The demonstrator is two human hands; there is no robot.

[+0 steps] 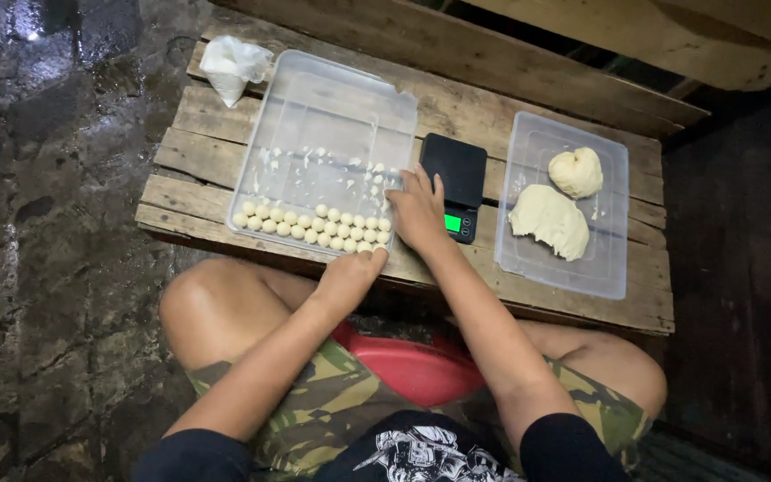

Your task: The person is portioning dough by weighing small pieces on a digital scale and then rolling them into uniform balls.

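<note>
A clear plastic tray (pixel 332 98) lies on a low wooden bench (pixel 198 161); several small pale dough balls (pixel 314 225) sit in rows along its near edge. My left hand (pixel 350 275) rests at the tray's near right corner, fingertips touching the last balls. My right hand (pixel 417 210) lies on the tray's right rim, fingers spread, beside a small black digital scale (pixel 455 174) with a lit green display. Whether either hand holds a ball is hidden.
A second clear tray (pixel 609 277) on the right holds two lumps of dough (pixel 551 219). A knotted white plastic bag (pixel 232 67) sits at the bench's far left. Wet stone floor lies to the left; a wooden plank runs behind.
</note>
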